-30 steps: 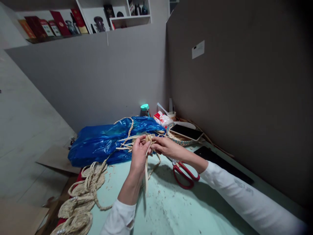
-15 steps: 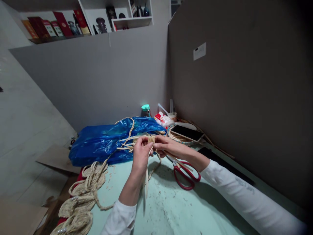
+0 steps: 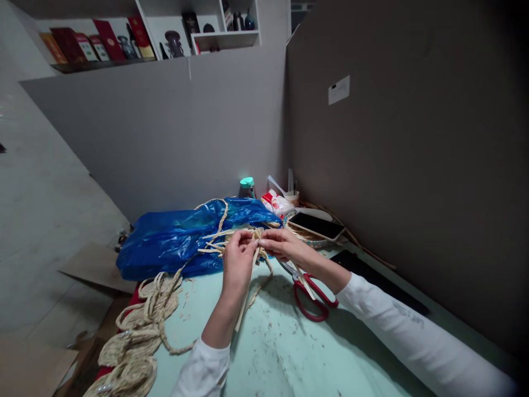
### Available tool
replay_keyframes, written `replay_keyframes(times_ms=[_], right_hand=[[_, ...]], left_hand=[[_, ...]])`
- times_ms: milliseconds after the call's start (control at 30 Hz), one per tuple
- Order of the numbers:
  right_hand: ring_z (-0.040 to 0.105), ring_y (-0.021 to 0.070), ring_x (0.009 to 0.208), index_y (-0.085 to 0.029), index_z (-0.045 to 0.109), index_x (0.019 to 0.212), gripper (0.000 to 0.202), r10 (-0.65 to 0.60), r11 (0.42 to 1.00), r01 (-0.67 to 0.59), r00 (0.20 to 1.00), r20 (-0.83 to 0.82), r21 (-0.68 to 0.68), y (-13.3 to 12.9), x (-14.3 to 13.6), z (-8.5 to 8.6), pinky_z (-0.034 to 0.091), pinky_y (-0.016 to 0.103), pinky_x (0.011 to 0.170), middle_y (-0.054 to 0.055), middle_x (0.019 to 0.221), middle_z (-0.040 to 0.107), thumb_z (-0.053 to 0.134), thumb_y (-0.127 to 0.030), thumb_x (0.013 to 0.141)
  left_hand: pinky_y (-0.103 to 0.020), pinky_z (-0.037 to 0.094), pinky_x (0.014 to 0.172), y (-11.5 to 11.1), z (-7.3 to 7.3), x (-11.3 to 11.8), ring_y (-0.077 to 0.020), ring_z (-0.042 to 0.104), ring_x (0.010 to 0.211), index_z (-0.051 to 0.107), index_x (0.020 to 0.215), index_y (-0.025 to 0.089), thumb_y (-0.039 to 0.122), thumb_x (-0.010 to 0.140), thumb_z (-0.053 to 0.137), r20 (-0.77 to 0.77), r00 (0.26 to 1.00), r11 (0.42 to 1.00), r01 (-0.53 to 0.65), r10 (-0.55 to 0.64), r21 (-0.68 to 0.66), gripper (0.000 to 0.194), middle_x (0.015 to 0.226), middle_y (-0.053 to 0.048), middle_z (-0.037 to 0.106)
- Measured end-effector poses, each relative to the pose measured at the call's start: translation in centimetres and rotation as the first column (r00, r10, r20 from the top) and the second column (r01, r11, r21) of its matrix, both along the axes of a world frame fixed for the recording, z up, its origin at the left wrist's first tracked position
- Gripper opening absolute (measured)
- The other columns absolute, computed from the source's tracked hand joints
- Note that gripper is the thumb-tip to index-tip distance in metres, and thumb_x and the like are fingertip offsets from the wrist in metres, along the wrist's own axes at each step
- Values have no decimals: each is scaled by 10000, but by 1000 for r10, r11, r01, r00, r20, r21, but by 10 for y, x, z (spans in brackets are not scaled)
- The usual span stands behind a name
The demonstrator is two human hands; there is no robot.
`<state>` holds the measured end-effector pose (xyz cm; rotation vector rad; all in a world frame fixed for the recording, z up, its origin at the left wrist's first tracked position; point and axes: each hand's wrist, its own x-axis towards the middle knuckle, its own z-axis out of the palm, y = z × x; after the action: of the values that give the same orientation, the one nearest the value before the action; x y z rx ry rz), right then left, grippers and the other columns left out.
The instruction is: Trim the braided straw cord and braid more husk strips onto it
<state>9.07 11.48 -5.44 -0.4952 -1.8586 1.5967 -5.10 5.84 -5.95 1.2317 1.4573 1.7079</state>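
Near the middle of the table my left hand (image 3: 238,259) is closed on pale straw strips (image 3: 257,255). Fingertips of my right hand (image 3: 285,245) pinch the same straw from the right side, almost touching the left fingertips. Loose strips hang down below the hands, and others stick out to the left over a blue plastic bag (image 3: 165,242). A thin braided cord (image 3: 260,286) curves beneath the hands. Red-handled scissors (image 3: 312,298) lie open just under my right wrist, with a strip across their handles. The fingers hide part of the straw's crossing.
Braided straw coils (image 3: 136,331) line the left edge of the green table (image 3: 281,342). Behind my right hand, a phone (image 3: 317,225) rests on a round woven tray. A teal-lidded jar (image 3: 247,187) and a cup (image 3: 292,197) stand by the partition.
My right hand has shifted slightly up, its fingers flatter over the straw. The hanging strips have changed position, and one now crosses the scissors' handles.
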Motion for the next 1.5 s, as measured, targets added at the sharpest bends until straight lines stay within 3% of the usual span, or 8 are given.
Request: replay_keyframes(times_ms=[200, 367, 633, 800, 933, 1167, 1333, 1500], right_hand=[[360, 69, 485, -144, 605, 735, 278, -140, 987, 136, 990, 36, 83, 5, -5, -6, 252, 212, 470, -54, 548, 458, 629, -413, 801], [513, 102, 518, -129, 679, 756, 213, -278, 942, 267, 960, 27, 202, 8, -6, -10, 370, 214, 531, -17, 554, 585, 633, -334, 790], [680, 175, 651, -149, 755, 788, 195, -497, 784, 450, 868, -1, 428, -13, -8, -3, 451, 230, 595, 42, 714, 749, 570, -197, 824], [705, 194, 729, -182, 782, 851, 216, -479, 798, 453, 877, -39, 397, -15, -7, -1, 484, 250, 680, 33, 772, 767, 568, -196, 831], [638, 157, 625, -165, 779, 796, 234, -458, 813, 432, 888, -28, 390, -14, -8, -1, 451, 241, 646, 16, 658, 721, 552, -203, 835], [467, 95, 463, -144, 735, 765, 295, -346, 912, 346, 937, -40, 218, -13, -12, -5, 342, 219, 503, -22, 521, 558, 512, -307, 870], [284, 70, 435, -133, 661, 725, 300, -277, 961, 274, 957, -87, -44, -15, -15, -6, 202, 221, 442, -68, 471, 368, 574, -404, 819], [192, 58, 460, -146, 600, 689, 297, -220, 950, 183, 968, -123, -253, -17, -15, -3, 133, 225, 457, -92, 503, 281, 661, -434, 730]], left_hand=[[-227, 438, 594, 0, 0, -2, -129, 566, 629, 639, 741, 159, 206, 700, 677, -47, 999, 1000, 10, -11, -22, 73, 712, -3, 636], [-230, 461, 528, -1, 3, 0, -133, 588, 551, 686, 779, 137, 194, 661, 691, 34, 999, 998, 30, -28, -55, 131, 667, -21, 671], [-324, 563, 609, -1, 1, 7, -173, 672, 548, 743, 806, 114, 198, 638, 708, 229, 973, 999, 21, -10, -44, 191, 756, -76, 751], [-352, 567, 707, -3, 3, 5, -214, 710, 680, 786, 791, 137, 205, 624, 734, 234, 972, 1000, 9, -4, -21, 188, 867, -100, 772], [-378, 544, 815, -4, 1, 3, -248, 707, 840, 800, 805, 166, 210, 634, 742, 174, 985, 1000, -7, 3, 25, 186, 871, -95, 775], [-329, 526, 806, -2, -4, 11, -204, 685, 792, 788, 744, 161, 169, 600, 753, 206, 973, 985, -127, 101, 120, 148, 811, -69, 763], [-280, 516, 721, -2, -3, 17, -161, 654, 711, 768, 801, 147, 187, 580, 785, 304, 947, 985, -137, 100, 103, 225, 813, -61, 754], [-269, 505, 777, -3, 1, 16, -184, 661, 860, 756, 944, 169, 195, 664, 733, 219, 976, 995, -15, -7, 96, 282, 930, -58, 751]])
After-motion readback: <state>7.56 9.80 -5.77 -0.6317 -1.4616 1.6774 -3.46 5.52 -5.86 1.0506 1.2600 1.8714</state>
